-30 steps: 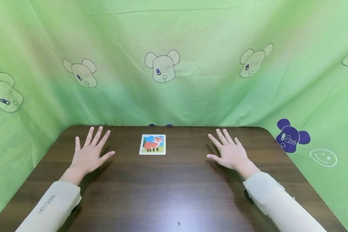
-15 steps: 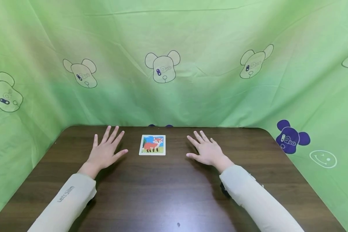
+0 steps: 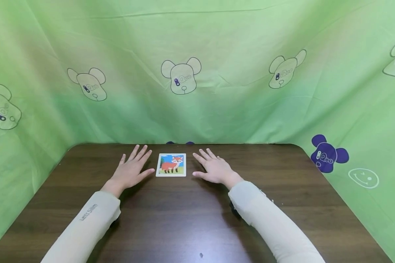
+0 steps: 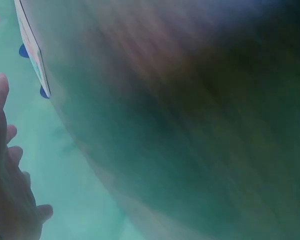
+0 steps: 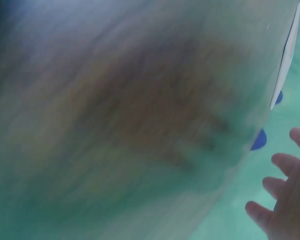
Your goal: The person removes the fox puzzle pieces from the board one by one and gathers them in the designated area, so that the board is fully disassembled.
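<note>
Here's the left hand [image 3: 130, 172], fingers spread, holding nothing, thumb just short of the square, white-bordered fox picture [image 3: 171, 165]. That lies flat on the dark brown wood-grain tabletop [image 3: 171, 215], no clear long axis. To its right, slightly farther off, the right hand [image 3: 218, 171], also spread and empty.

We have our left grip [image 3: 130, 171] spread just left of the fox card [image 3: 171, 165], fingers [image 3: 140, 153] straight, and our right grip [image 3: 216, 171] likewise just right of it; our left forearm [image 3: 83, 226] and right forearm [image 3: 273, 223] slant inward toward it.
</note>
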Available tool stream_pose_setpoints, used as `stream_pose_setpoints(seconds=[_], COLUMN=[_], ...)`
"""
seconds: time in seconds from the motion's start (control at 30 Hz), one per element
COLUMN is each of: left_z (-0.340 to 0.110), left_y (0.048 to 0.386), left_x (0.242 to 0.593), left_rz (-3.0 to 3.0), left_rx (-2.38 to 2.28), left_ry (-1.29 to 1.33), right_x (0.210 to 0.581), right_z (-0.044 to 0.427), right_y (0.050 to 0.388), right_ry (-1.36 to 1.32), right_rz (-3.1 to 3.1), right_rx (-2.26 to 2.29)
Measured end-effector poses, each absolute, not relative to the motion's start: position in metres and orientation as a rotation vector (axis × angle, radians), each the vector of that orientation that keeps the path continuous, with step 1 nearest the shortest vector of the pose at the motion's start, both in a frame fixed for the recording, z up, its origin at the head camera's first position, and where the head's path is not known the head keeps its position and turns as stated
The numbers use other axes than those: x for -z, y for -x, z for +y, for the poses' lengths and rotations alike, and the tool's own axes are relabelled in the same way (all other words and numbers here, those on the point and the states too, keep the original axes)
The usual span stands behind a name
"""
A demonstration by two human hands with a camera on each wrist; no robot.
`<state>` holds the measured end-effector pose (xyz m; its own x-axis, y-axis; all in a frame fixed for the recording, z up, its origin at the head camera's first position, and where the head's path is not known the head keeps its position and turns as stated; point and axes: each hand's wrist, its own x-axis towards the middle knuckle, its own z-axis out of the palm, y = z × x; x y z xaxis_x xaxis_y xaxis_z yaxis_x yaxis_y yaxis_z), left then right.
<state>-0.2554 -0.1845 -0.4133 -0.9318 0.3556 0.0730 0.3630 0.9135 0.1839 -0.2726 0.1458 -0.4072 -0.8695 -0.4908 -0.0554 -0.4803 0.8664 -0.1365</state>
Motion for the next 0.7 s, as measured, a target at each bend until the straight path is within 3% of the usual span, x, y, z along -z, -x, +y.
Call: stream_pose_setpoints(seconds=[0.7], left_z=[-0.169], left_y=[0.27], left_x=[0.416], left_rz=[-3.18], left_rx=[0.558], left_ry=[0.599], right_x=[0.413], right_z=[0.113], right_y=[0.285], right_ry=[0.753], right_rz=[2.789], right_rx=[0.352])
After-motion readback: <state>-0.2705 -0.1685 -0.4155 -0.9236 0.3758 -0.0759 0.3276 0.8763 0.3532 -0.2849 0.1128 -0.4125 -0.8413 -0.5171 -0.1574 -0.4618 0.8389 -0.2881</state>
